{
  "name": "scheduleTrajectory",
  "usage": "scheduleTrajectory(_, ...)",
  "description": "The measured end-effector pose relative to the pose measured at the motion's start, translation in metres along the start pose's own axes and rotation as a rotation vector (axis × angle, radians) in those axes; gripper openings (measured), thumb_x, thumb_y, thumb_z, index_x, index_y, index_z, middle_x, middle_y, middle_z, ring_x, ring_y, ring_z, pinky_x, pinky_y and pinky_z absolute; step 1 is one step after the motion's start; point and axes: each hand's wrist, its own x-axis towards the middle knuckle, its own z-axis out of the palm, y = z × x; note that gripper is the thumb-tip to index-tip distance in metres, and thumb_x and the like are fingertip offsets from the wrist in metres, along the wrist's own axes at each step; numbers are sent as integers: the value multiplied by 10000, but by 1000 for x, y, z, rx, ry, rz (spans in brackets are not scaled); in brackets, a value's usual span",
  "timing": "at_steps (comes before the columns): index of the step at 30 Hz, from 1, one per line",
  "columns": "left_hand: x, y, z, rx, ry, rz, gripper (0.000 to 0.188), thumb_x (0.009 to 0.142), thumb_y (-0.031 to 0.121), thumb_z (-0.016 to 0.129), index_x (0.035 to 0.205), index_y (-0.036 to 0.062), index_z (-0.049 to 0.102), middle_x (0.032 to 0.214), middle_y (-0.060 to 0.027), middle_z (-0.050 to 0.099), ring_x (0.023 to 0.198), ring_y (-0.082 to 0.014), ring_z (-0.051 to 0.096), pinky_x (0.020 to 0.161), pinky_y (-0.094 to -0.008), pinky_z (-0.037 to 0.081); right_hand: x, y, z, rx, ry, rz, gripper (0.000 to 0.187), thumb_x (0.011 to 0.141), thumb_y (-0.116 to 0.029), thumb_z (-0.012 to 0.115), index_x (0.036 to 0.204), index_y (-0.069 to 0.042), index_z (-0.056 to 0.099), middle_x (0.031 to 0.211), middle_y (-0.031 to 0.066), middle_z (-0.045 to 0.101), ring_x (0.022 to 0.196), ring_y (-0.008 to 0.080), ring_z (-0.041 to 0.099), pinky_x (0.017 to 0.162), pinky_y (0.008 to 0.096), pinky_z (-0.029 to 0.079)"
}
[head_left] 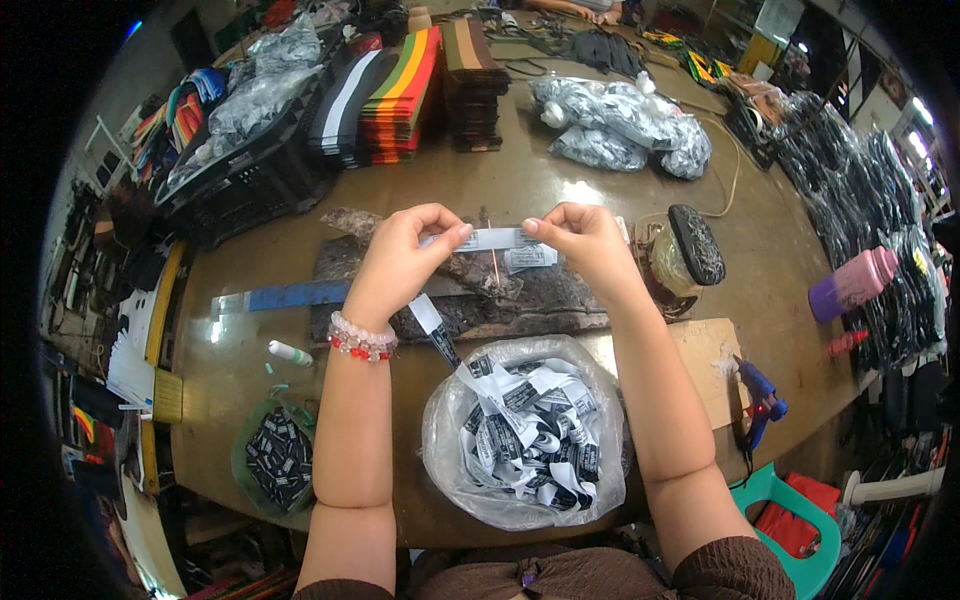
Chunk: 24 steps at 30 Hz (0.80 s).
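Observation:
A white printed label strip (490, 239) is stretched level between my two hands. My left hand (400, 255) pinches its left end between thumb and fingertips, and my right hand (588, 245) pinches the right end. A thin upright copper-coloured rod (494, 268) shows at the strip's middle; whether they touch I cannot tell. Another white label piece (530, 258) appears just below, near my right fingers. From beneath my left hand a black-and-white length of ribbon (428, 316) runs down into a clear plastic bag (437, 445) full of tangled label ribbon. Under my hands lies a dark, worn board (560, 298).
A green bag of small black labels (280, 455) and a glue stick (290, 352) sit left. Right are a jar with a black lid (695, 245), a blue glue gun (762, 400) and a pink-purple bottle (853, 285). Behind stand stacked coloured strips (400, 100) and a black crate (250, 190).

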Motion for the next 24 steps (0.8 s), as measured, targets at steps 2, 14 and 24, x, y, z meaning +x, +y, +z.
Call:
scheduleTrajectory(2, 3, -7, -2, 10, 5, -21, 254, 852, 235, 676, 849, -19, 670, 704, -60, 644, 660, -101, 561, 637, -273, 444, 2, 7, -2, -5, -60, 13, 254, 825, -273, 743, 787, -46, 636, 571, -84, 449, 471, 13, 321, 425, 206, 219)
scheduleTrajectory(14, 6, -24, 0, 46, 24, -58, 299, 828, 276, 700, 841, -23, 680, 710, -91, 662, 654, -144, 604, 632, -287, 465, 14, 29, -1, -21, 13, 27, 340, 804, -312, 759, 737, 9, 669, 607, -12, 572, 543, 63, 450, 494, 247, 356)
scheduleTrajectory(24, 6, -25, 1, 119, 20, -75, 278, 821, 253, 699, 831, -24, 674, 726, -114, 669, 666, -166, 616, 632, -305, 471, 18, 38, 2, -127, 59, -18, 338, 782, -299, 769, 720, 17, 665, 593, 49, 592, 541, 116, 496, 512, 290, 395)
